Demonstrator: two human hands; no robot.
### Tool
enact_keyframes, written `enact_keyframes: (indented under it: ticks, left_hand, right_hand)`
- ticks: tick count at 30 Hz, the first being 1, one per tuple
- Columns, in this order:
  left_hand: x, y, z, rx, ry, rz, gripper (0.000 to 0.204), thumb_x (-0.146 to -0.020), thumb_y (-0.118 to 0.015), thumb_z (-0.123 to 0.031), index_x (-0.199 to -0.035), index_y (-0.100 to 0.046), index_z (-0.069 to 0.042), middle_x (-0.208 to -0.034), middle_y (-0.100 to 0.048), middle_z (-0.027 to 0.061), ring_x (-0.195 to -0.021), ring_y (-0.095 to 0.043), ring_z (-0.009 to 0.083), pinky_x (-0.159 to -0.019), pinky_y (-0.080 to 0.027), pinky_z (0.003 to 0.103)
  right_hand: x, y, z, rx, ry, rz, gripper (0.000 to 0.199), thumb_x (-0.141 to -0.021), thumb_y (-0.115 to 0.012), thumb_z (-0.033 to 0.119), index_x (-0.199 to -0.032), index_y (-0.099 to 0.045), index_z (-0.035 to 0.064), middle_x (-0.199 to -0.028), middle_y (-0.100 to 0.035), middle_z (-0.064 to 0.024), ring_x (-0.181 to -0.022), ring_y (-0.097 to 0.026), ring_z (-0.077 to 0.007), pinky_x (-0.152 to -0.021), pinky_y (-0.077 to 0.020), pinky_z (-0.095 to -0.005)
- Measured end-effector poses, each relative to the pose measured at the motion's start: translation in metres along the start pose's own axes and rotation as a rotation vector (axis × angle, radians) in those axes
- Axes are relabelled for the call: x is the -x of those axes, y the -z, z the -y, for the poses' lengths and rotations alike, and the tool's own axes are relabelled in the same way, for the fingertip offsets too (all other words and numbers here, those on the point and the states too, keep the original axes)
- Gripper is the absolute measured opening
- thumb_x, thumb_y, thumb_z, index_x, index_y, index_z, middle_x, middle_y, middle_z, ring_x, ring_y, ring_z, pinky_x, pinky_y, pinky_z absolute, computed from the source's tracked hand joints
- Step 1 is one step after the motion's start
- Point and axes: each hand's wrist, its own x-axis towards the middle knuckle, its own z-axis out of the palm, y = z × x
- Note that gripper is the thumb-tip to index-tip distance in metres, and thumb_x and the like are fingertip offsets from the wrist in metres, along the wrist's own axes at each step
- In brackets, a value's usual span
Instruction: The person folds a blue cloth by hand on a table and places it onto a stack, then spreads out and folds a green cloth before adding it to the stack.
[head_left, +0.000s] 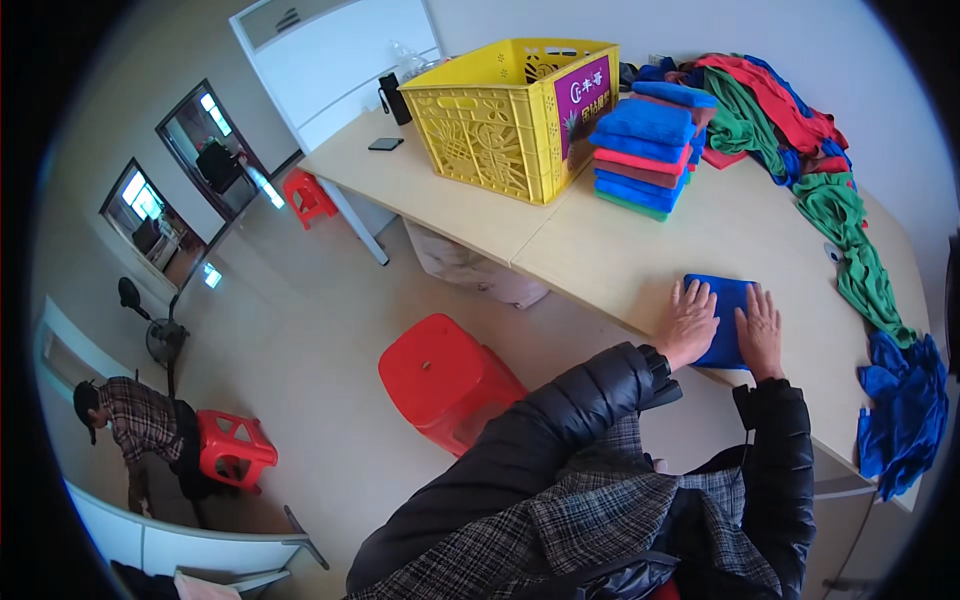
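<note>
A folded blue cloth [724, 325] lies flat near the front edge of the table [600, 250]. Pressed on its left side is my left hand [690, 322], fingers stretched out and apart. My right hand [760, 335] rests along the cloth's right edge, its fingers extended too. Neither hand grips anything. Beyond them stands a stack of folded cloths [645, 150] in blue, red, brown and green.
A yellow plastic crate [490, 140] stands left of the stack. Unfolded cloths [840, 210] are heaped along the table's right side, with blue ones [900, 410] hanging over the edge. A phone [385, 144] lies far left. A red stool [440, 375] stands nearby; a person [145, 425] bends at lower left.
</note>
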Motion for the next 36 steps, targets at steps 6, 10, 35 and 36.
enact_keyframes:
  ticks: [6,10,35,36]
  left_hand:
    - [-0.018,-0.025,0.015,-0.049,-0.069,-0.128,0.054,-0.097,-0.053,-0.027,-0.141,-0.044,0.002,-0.149,-0.041,0.0191,-0.143,-0.033,0.0351,-0.117,-0.021,0.057]
    - [-0.016,-0.018,0.012,0.003,-0.057,-0.066,0.054,-0.097,-0.053,-0.028,-0.143,-0.043,-0.002,-0.151,-0.04,0.0157,-0.144,-0.032,0.0323,-0.118,-0.021,0.055]
    - [0.028,0.016,-0.012,-0.09,-0.079,-0.01,0.056,-0.099,-0.051,-0.038,-0.14,-0.047,-0.001,-0.146,-0.045,0.0211,-0.136,-0.04,0.0367,-0.106,-0.037,0.056]
    - [0.038,0.022,-0.015,-0.083,-0.103,-0.051,0.054,-0.098,-0.053,-0.037,-0.138,-0.049,0.0,-0.143,-0.047,0.0214,-0.133,-0.043,0.0374,-0.105,-0.037,0.054]
  right_hand:
    - [-0.017,-0.02,0.014,-0.009,0.127,0.047,0.055,-0.102,-0.043,0.035,-0.152,-0.038,0.0105,-0.158,-0.036,-0.0124,-0.148,-0.029,-0.0329,-0.119,-0.0211,-0.0525]
    - [-0.014,-0.014,0.011,-0.016,0.109,0.029,0.055,-0.102,-0.043,0.038,-0.151,-0.041,0.0115,-0.156,-0.039,-0.0131,-0.147,-0.031,-0.0332,-0.12,-0.0213,-0.0491]
    - [0.05,-0.008,-0.039,-0.253,-0.118,-0.342,0.044,-0.098,-0.053,0.03,-0.134,-0.055,0.0056,-0.135,-0.058,-0.0155,-0.127,-0.051,-0.0347,-0.109,-0.0372,-0.0457]
    - [0.05,-0.007,-0.042,-0.353,-0.083,-0.269,0.043,-0.098,-0.054,0.03,-0.133,-0.057,0.0055,-0.133,-0.059,-0.0161,-0.127,-0.052,-0.0345,-0.109,-0.0376,-0.0449]
